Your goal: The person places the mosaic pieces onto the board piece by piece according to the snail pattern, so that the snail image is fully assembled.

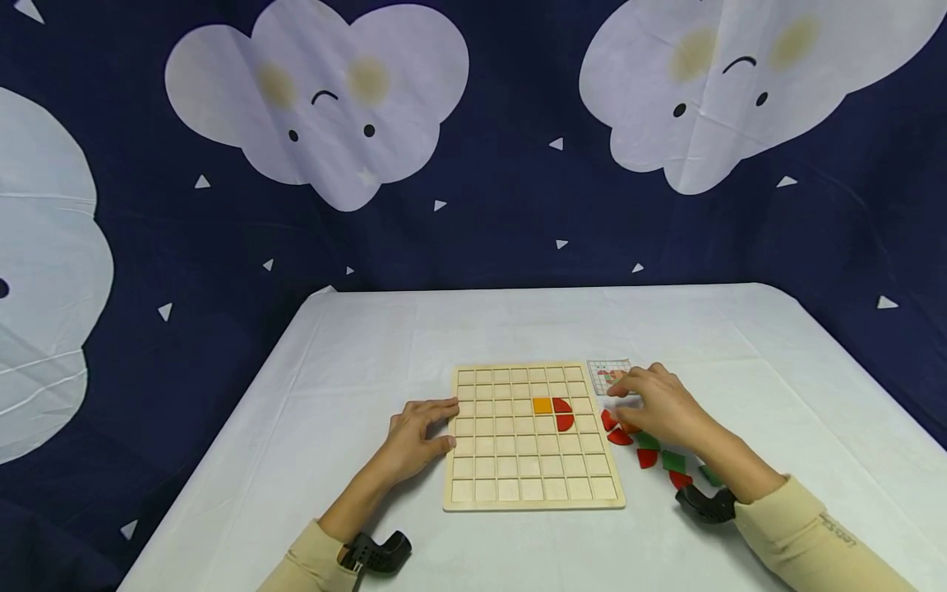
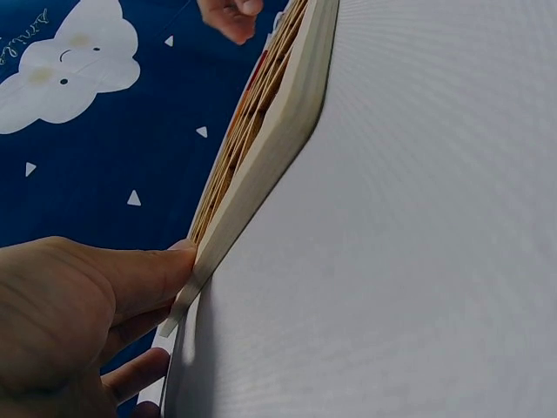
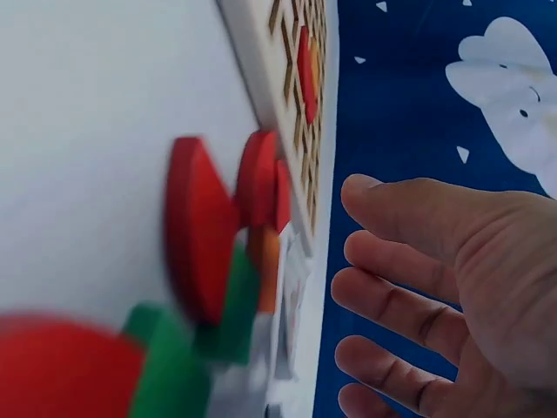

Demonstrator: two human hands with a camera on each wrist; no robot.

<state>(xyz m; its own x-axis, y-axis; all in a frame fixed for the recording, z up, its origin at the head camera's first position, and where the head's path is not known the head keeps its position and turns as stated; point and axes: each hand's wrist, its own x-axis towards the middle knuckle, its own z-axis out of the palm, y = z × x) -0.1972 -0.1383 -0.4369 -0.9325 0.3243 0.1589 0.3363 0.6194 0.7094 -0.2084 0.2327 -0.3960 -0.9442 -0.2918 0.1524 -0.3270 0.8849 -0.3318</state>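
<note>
A wooden grid board (image 1: 503,469) lies on the white table, holding one orange square piece (image 1: 542,405) and two red quarter-round pieces (image 1: 565,422) that together form a half disc. My left hand (image 1: 414,436) touches the board's left edge, thumb and fingertips against the rim; the left wrist view shows the thumb on the edge. My right hand (image 1: 666,404) hovers over the loose pieces right of the board. Its fingers are apart and loosely bent, and the right wrist view shows nothing between them. Beneath it lie red quarter-rounds (image 1: 647,458) and green pieces (image 1: 673,461).
A printed pattern card (image 1: 602,370) lies by the board's upper right corner, partly behind my right hand. An orange piece (image 3: 265,261) sits among the loose ones. A dark blue cloud-print cloth (image 1: 510,189) hangs behind the table (image 1: 370,329).
</note>
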